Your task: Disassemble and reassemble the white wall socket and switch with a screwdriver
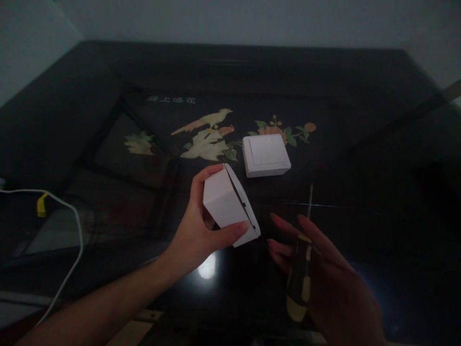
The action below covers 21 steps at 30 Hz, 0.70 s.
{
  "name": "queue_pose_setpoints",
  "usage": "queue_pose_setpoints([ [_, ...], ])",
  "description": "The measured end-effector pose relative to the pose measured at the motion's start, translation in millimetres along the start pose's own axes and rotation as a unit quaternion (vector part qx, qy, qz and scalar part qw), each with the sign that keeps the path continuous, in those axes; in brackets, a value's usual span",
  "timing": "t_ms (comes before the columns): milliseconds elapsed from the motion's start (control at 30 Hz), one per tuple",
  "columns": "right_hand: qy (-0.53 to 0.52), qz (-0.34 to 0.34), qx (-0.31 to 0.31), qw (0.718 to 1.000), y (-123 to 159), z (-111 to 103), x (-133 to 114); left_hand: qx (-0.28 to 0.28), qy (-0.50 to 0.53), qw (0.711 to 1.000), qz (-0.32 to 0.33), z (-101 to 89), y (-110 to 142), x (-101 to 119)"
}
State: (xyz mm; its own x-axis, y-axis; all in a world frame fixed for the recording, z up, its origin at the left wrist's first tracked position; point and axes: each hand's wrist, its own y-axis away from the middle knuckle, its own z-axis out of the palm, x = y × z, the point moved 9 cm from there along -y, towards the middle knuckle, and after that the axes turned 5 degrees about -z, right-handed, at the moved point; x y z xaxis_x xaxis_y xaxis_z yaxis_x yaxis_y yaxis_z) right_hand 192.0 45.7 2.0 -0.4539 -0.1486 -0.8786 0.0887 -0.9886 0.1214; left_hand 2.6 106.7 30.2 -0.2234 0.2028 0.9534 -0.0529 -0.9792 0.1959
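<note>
My left hand (201, 226) grips a white wall switch box (225, 199), tilted on its side above the dark table. Its thin front plate faces right, with a narrow dark gap between plate and box. In my right hand (334, 274) is a screwdriver (299, 278) with a black and yellow handle; its thin metal shaft points up and away from me. The fingers rest loosely round the handle, slightly blurred. A second white wall switch (267, 154) with a square rocker lies face up beyond my hands, touching neither.
The glossy black table (360, 120) carries a bird and flower inlay (207, 144) with writing above it. A white cable (77, 221) curves along the left side, near a yellow tag (42, 205). A pale wall (237, 21) stands behind the table.
</note>
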Motion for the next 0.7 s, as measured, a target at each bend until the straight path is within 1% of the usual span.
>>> queue_pose_setpoints([
  [67,-0.028,0.024,-0.024,0.999,0.5,4.8,2.2,0.004,-0.010,1.000,0.002,-0.7,-1.4,1.3],
  [133,-0.028,0.040,-0.040,0.998,2.5,8.9,3.7,0.007,-0.008,1.000,-0.005,-1.2,-2.4,-0.3],
  [200,-0.025,0.038,-0.052,0.998,5.0,13.4,3.6,0.008,0.005,1.000,-0.009,-1.9,-2.7,-2.3],
  [267,-0.015,0.030,-0.042,0.999,7.2,13.7,4.1,0.012,0.018,1.000,-0.011,-3.5,-2.2,-4.5],
  [333,0.010,0.008,-0.005,1.000,8.2,8.8,2.6,0.017,0.028,0.999,-0.012,-6.0,-1.3,-6.9],
  [400,0.043,-0.040,0.019,0.998,8.0,6.3,-5.0,0.023,0.036,0.999,-0.019,-8.6,-0.2,-9.9],
  [467,0.072,-0.098,0.025,0.992,7.6,9.5,-16.0,0.029,0.043,0.998,-0.026,-10.2,0.9,-12.2],
  [567,0.096,-0.165,0.040,0.981,8.8,18.7,-31.8,0.028,0.046,0.998,-0.035,-9.1,2.1,-13.4],
  [633,0.104,-0.180,0.067,0.976,9.7,21.6,-37.7,0.023,0.039,0.998,-0.036,-6.7,2.7,-12.3],
  [700,0.115,-0.170,0.096,0.974,8.8,20.0,-39.0,0.021,0.028,0.999,-0.032,-4.9,3.1,-10.6],
])
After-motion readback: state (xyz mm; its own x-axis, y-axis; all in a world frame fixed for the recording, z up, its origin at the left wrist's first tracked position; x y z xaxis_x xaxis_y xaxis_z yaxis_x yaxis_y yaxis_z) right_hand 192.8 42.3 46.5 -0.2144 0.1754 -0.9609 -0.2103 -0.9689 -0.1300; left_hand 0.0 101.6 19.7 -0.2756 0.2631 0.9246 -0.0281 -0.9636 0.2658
